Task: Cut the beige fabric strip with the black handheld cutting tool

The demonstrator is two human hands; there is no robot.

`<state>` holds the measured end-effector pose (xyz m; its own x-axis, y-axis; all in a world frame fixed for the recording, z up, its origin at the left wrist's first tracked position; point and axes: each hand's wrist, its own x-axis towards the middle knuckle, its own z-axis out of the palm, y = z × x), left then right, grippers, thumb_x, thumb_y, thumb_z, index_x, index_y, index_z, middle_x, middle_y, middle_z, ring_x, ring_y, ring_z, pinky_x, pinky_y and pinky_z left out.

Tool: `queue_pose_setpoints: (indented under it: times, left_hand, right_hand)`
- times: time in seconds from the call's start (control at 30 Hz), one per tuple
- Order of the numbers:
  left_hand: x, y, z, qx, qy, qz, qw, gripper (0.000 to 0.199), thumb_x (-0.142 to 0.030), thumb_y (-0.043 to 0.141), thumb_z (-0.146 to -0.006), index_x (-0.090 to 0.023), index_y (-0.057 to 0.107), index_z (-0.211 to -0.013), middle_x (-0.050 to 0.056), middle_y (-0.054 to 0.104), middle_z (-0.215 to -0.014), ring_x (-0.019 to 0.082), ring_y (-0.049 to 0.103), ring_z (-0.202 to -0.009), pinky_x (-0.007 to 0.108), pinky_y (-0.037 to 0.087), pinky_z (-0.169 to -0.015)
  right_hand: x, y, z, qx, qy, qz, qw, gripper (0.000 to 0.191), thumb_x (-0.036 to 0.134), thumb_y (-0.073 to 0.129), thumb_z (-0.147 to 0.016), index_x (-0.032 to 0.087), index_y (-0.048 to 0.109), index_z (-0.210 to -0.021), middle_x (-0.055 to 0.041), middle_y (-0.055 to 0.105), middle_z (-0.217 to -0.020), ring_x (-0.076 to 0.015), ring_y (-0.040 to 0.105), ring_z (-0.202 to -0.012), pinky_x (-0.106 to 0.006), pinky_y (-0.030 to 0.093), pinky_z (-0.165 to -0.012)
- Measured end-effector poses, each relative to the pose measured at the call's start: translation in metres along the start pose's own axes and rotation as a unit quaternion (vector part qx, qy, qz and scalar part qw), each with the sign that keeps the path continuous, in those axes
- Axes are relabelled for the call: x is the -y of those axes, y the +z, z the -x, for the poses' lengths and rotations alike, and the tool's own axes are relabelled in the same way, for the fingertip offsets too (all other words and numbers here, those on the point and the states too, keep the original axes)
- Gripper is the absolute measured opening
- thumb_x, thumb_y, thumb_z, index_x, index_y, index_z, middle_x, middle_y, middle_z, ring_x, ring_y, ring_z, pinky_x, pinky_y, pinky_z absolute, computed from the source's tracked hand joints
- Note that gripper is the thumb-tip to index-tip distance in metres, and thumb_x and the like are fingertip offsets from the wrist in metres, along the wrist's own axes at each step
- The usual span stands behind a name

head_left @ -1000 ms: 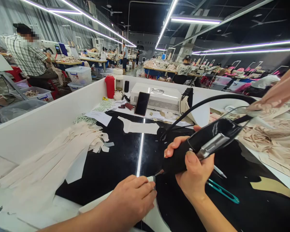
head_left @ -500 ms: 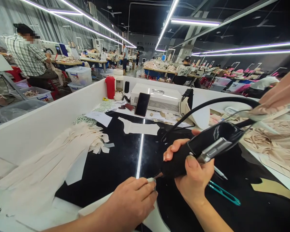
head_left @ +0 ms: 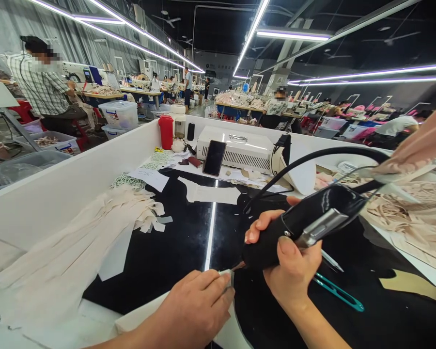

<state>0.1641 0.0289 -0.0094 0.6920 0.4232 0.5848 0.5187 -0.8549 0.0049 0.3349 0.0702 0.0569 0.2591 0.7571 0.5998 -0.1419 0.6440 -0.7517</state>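
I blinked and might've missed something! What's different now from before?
Very little. The left hand and the pale piece it pinches sit slightly lower in view, maybe just from the camera moving. Nothing was grabbed or let go. The right hand still holds the black tool; the phone stayed put.

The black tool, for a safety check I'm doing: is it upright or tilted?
Tilted: the right hand holds the black tool with its tip low near the left hand and its corded end higher.
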Motion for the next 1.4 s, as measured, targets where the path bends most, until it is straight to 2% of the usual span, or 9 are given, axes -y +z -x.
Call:
queue_pose_setpoints:
  times: [0.33, 0.63, 0.8, 1.03, 1.2, 1.4]
  left_hand:
    - [0.0004, -0.0032, 0.0024, 0.042, -0.004, -0.020, 0.999, 0.027, -0.032, 0.059, -0.101, -0.012, 0.065, -0.117, 0.005, 0.073, -0.117, 0.018, 0.066, -0.094, 0.030, 0.053, -0.069]
    - [0.0006, -0.0027, 0.0023, 0.060, 0.005, -0.022, 0.998, 0.030, -0.030, 0.062, -0.099, -0.010, 0.064, -0.121, 0.004, 0.072, -0.124, 0.017, 0.064, -0.098, 0.030, 0.052, -0.070]
    - [0.0013, -0.0020, 0.0022, 0.060, 0.004, -0.026, 0.998, 0.030, -0.034, 0.061, -0.100, -0.011, 0.065, -0.119, 0.004, 0.072, -0.122, 0.018, 0.064, -0.099, 0.030, 0.052, -0.071]
    - [0.0018, 0.0016, 0.0044, 0.032, 0.003, -0.023, 0.999, 0.028, -0.032, 0.060, -0.100, -0.011, 0.066, -0.116, 0.003, 0.073, -0.119, 0.017, 0.064, -0.096, 0.030, 0.051, -0.070]
    - [0.0023, 0.0018, 0.0063, 0.025, 0.011, -0.040, 0.999, 0.025, -0.031, 0.061, -0.100, -0.010, 0.067, -0.113, 0.003, 0.073, -0.116, 0.017, 0.064, -0.095, 0.029, 0.050, -0.069]
    - [0.0005, -0.0031, 0.0005, 0.035, 0.003, -0.044, 0.998, 0.028, -0.033, 0.064, -0.098, -0.011, 0.068, -0.115, 0.001, 0.074, -0.116, 0.016, 0.064, -0.093, 0.028, 0.051, -0.068]
  right_hand:
    - [0.0013, 0.0028, -0.0017, -0.004, -0.007, 0.000, 1.000, 0.047, 0.039, 0.072, -0.088, 0.030, 0.053, -0.130, 0.0035, 0.063, -0.083, -0.0143, 0.060, -0.058, -0.032, 0.054, -0.053]
    - [0.0011, 0.0014, -0.0012, -0.002, -0.004, 0.001, 1.000, 0.046, 0.041, 0.072, -0.088, 0.030, 0.053, -0.128, 0.0040, 0.063, -0.084, -0.0144, 0.061, -0.058, -0.033, 0.053, -0.054]
    - [0.0012, 0.0029, -0.0011, -0.013, 0.001, -0.001, 1.000, 0.048, 0.039, 0.073, -0.087, 0.029, 0.052, -0.129, 0.0039, 0.062, -0.083, -0.0147, 0.061, -0.058, -0.033, 0.053, -0.053]
    - [0.0050, 0.0039, -0.0032, -0.019, 0.001, -0.005, 1.000, 0.045, 0.038, 0.074, -0.086, 0.028, 0.054, -0.126, 0.0036, 0.064, -0.081, -0.0149, 0.062, -0.057, -0.032, 0.054, -0.052]
    - [0.0078, 0.0067, -0.0052, -0.044, 0.002, -0.021, 0.999, 0.049, 0.037, 0.076, -0.083, 0.029, 0.055, -0.127, 0.0040, 0.065, -0.079, -0.0138, 0.061, -0.056, -0.030, 0.054, -0.052]
    - [0.0052, 0.0060, -0.0024, -0.026, 0.011, -0.022, 0.999, 0.046, 0.039, 0.076, -0.085, 0.030, 0.056, -0.125, 0.0045, 0.065, -0.080, -0.0144, 0.061, -0.056, -0.032, 0.054, -0.053]
